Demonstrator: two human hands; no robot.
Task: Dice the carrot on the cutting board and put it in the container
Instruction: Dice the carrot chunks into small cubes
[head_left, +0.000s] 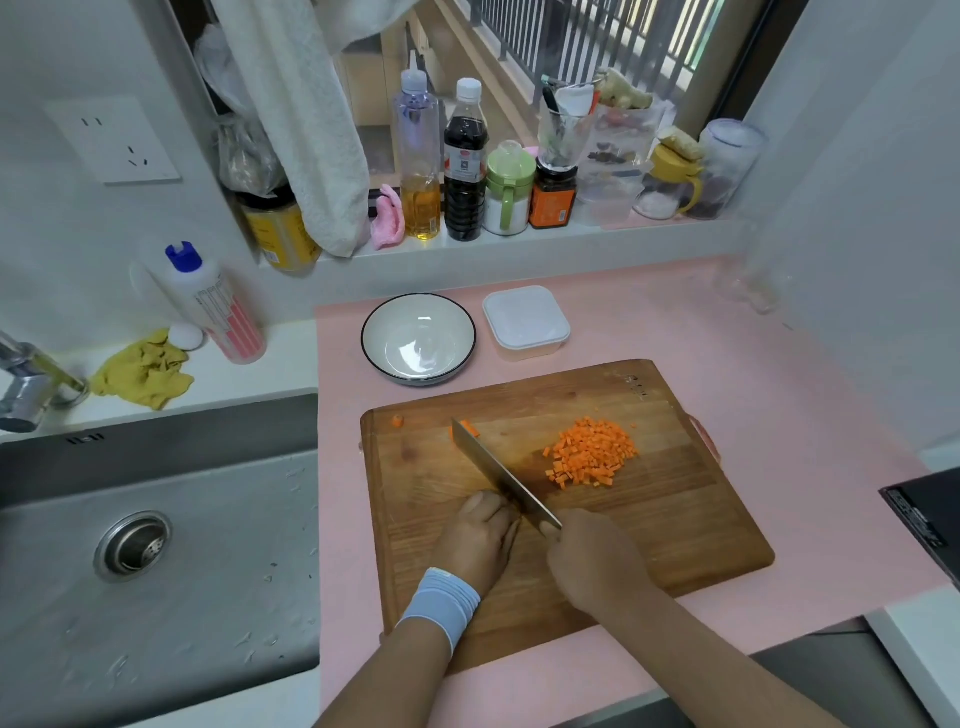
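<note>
While gripping knife (506, 475) handle in right hand (592, 564), resting left hand (478, 538) curled against blade's left side, lower centre; can't tell whether holding anything. Seeing diced carrot (592, 452) piled centre-right on cutting board (675, 519), carrot chunk (470, 427) at blade tip. Lidded container (525, 322) above board, beside bowl (410, 322).

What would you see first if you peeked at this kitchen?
The bright orange carrot dice heaped on the right of the board jump out first. Next comes the big knife, gripped by the right hand and slanting across the board's middle, with the left hand beside its blade. Behind the board sit a white bowl and a lidded container.
</note>
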